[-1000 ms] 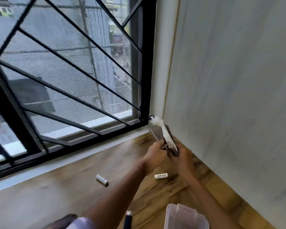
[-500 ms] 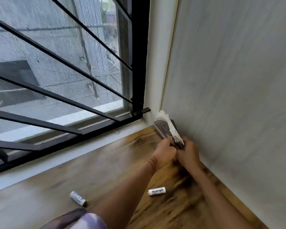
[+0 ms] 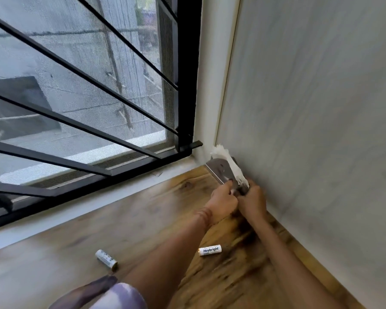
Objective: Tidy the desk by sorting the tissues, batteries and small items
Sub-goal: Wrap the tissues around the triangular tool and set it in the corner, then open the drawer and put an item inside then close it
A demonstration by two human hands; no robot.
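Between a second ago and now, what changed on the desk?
Little: the left hand and right hand still grip the tissue pack in the corner. Only the view moved; the clear box is now out of frame. The labelled battery and the other battery lie where they were.

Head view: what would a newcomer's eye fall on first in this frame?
The left hand and right hand both grip a grey tissue pack with white tissue sticking out, in the far corner of the desk where window and wall meet. Two white batteries lie loose nearer the camera: the left battery beside the left arm, the Heybright battery between the arms.
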